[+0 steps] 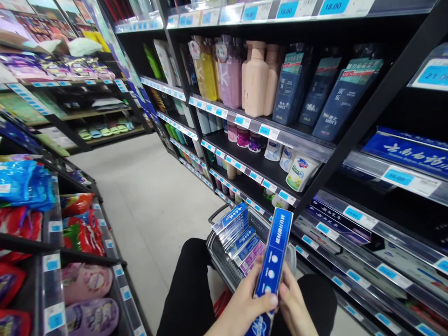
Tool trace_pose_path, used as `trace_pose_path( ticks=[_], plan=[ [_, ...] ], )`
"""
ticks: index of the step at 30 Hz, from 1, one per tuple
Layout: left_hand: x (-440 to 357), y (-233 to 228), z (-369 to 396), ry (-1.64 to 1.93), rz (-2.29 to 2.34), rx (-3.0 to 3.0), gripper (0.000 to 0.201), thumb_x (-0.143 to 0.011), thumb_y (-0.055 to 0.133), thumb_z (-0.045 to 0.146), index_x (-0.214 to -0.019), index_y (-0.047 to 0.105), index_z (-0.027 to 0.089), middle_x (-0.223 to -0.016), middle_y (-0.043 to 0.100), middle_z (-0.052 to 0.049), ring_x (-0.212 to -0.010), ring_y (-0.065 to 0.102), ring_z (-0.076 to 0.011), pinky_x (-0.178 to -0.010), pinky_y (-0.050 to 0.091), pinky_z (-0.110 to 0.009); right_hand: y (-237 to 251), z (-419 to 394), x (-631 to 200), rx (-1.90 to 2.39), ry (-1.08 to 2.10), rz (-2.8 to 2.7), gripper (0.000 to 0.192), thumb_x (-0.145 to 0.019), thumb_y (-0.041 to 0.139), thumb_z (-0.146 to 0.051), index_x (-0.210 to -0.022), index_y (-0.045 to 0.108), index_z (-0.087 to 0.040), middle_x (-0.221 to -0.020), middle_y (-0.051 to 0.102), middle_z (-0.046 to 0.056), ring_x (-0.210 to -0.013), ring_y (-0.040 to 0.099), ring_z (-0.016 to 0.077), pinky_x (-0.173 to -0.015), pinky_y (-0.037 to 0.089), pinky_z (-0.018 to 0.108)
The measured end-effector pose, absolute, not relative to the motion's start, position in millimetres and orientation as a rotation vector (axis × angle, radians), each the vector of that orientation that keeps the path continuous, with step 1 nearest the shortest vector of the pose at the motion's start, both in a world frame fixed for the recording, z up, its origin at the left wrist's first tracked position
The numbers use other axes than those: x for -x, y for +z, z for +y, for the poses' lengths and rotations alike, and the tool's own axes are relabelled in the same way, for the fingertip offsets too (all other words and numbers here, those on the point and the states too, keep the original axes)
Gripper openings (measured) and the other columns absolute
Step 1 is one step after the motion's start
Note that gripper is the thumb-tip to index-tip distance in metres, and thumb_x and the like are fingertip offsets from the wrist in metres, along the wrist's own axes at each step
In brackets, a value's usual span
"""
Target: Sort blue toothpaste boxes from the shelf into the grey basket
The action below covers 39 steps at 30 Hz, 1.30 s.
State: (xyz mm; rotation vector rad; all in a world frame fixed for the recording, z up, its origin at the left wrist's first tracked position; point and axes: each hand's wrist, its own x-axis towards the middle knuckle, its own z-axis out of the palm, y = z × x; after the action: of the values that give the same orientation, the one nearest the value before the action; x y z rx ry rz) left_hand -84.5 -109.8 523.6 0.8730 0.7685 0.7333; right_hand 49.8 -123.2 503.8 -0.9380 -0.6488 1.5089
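Observation:
Both hands are closed around a long blue toothpaste box (280,233), held upright and tilted in front of my knees. My left hand (249,298) grips its left side, with the thumb lying across the front face. On the box's right edge, my right hand (290,294) wraps its fingers from the side. Just beyond the box stands a grey shopping basket (222,268) between my knees. Inside it lie several toothpaste boxes (234,228), blue and silver, plus a pink-purple one (252,255). The lower end of the held box is cut off by the frame.
Shelves on the right carry shampoo bottles (257,77), dark blue men's bottles (345,100), a white-green pouch (301,172) and blue toothpaste boxes (413,149). To the left, a rack holds bagged goods (26,184) and slippers (93,315). A pale floor aisle (140,186) runs between.

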Motion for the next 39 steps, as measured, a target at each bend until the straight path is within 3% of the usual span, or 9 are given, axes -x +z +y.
trace_pose_path(
  ticks=[4, 8, 19, 25, 31, 35, 39],
  plan=[
    [90, 545, -106, 0.723, 0.916, -1.158, 0.063, -0.073, 0.069, 0.051, -0.124, 0.052, 0.019, -0.103, 0.066, -0.006, -0.098, 0.06, -0.0255, -0.088, 0.049, -0.04, 504, -123, -45, 0.886, 1.605, -0.629, 0.071, -0.06, 0.078, -0.059, -0.12, 0.064, -0.025, -0.121, 0.065, 0.011, -0.111, 0.061, 0.0316, -0.09, 0.052, 0.043],
    [92, 548, -105, 0.717, 0.934, -1.217, 0.069, -0.073, 0.068, 0.05, -0.131, 0.047, 0.018, -0.107, 0.066, -0.008, -0.101, 0.06, -0.0276, -0.093, 0.047, -0.041, 506, -124, -46, 0.868, 1.634, -0.625, 0.069, -0.062, 0.078, -0.055, -0.122, 0.063, -0.024, -0.123, 0.065, 0.011, -0.115, 0.059, 0.0303, -0.099, 0.045, 0.044],
    [101, 550, -107, 0.506, 0.97, -1.35, 0.075, -0.07, 0.07, 0.046, -0.136, 0.043, 0.02, -0.122, 0.061, -0.01, -0.109, 0.056, -0.029, -0.097, 0.044, -0.043, 482, -124, -65, 0.87, 1.625, -0.526, 0.055, -0.067, 0.075, -0.053, -0.113, 0.066, -0.025, -0.115, 0.068, 0.011, -0.107, 0.063, 0.0315, -0.09, 0.051, 0.047],
    [113, 530, -111, 0.411, 0.842, -1.282, 0.073, -0.068, 0.073, 0.046, -0.133, 0.048, 0.022, -0.123, 0.06, -0.007, -0.109, 0.055, -0.0276, -0.098, 0.043, -0.042, 454, -120, -80, 0.901, 1.597, -0.416, 0.06, -0.069, 0.068, -0.064, -0.118, 0.064, -0.028, -0.109, 0.07, 0.009, -0.101, 0.065, 0.0316, -0.088, 0.051, 0.052],
    [109, 509, -110, 0.515, 0.532, -0.765, 0.117, -0.052, 0.085, 0.039, -0.148, 0.017, 0.033, -0.128, 0.053, -0.011, -0.093, 0.065, -0.0234, -0.076, 0.051, -0.036, 441, -109, -71, 0.976, 1.58, -0.119, 0.039, -0.078, 0.062, -0.061, -0.092, 0.072, -0.026, -0.091, 0.074, 0.002, -0.086, 0.07, 0.0216, -0.082, 0.057, 0.038],
    [105, 516, -105, 0.706, 0.583, -0.677, 0.109, -0.053, 0.087, 0.035, -0.144, 0.028, 0.025, -0.121, 0.058, -0.012, -0.104, 0.062, -0.0259, -0.087, 0.049, -0.041, 437, -99, -68, 1.022, 1.544, -0.02, 0.03, -0.077, 0.067, -0.054, -0.087, 0.072, -0.026, -0.086, 0.075, -0.003, -0.08, 0.07, 0.0153, -0.076, 0.057, 0.028],
    [102, 535, -99, 0.691, 0.641, -0.831, 0.115, -0.054, 0.087, 0.028, -0.148, 0.02, 0.026, -0.13, 0.054, -0.015, -0.111, 0.059, -0.03, -0.095, 0.046, -0.05, 442, -93, -60, 1.022, 1.632, -0.053, 0.036, -0.076, 0.066, -0.058, -0.09, 0.072, -0.026, -0.091, 0.075, -0.001, -0.088, 0.07, 0.0173, -0.087, 0.055, 0.034]
  ],
)
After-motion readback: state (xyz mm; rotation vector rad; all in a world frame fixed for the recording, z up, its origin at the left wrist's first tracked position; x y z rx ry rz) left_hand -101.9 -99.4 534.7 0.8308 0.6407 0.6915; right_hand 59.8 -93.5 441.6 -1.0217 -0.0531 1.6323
